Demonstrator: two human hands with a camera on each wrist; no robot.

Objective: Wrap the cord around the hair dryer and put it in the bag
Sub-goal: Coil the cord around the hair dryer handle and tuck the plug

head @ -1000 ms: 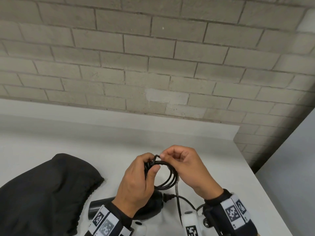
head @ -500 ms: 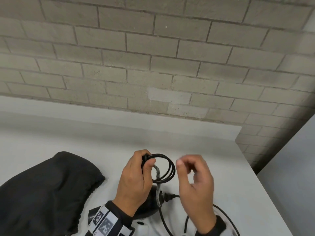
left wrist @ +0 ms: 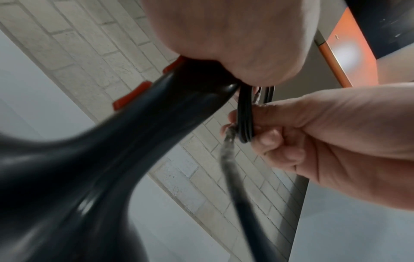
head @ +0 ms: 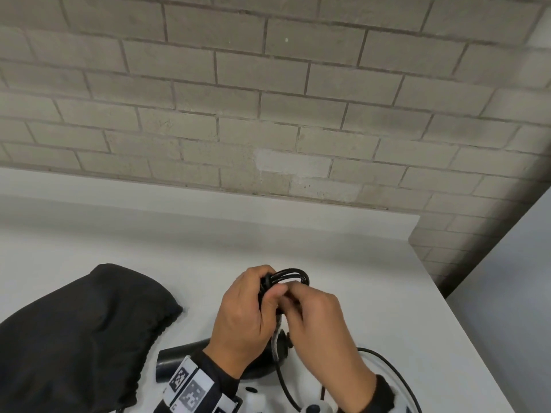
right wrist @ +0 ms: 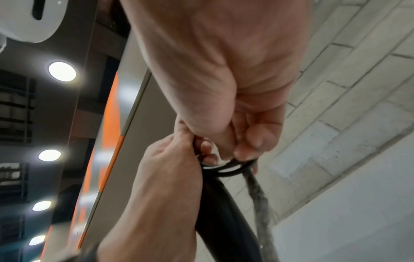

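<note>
The left hand point(head: 249, 318) is gripping the handle of the black hair dryer point(left wrist: 107, 159) and pinning a small bundle of cord point(head: 290, 277) loops against the handle's end, while the dryer's body hangs low over the white surface point(head: 357, 263) near the person. The right hand point(head: 323, 326) has its fingertips curled around those same loops, pinching them just beside the left thumb; a grey, frayed-looking stretch of the cord drops from the pinch toward the surface. From where I stand, the wrapping looks partly done: loose cord trails off to the right along the surface, and the plug seems to lie down by the dryer's body, though it is partly hidden. To do this well, I would keep the left thumb firm on the loops so none spring free, let the right hand slide back along the slack, and lay each turn snug beside the last without yanking at that worn stretch. The black bag point(head: 74, 332) lies slumped to the left, its opening facing the dryer, ready once the tail is tucked in.
</note>
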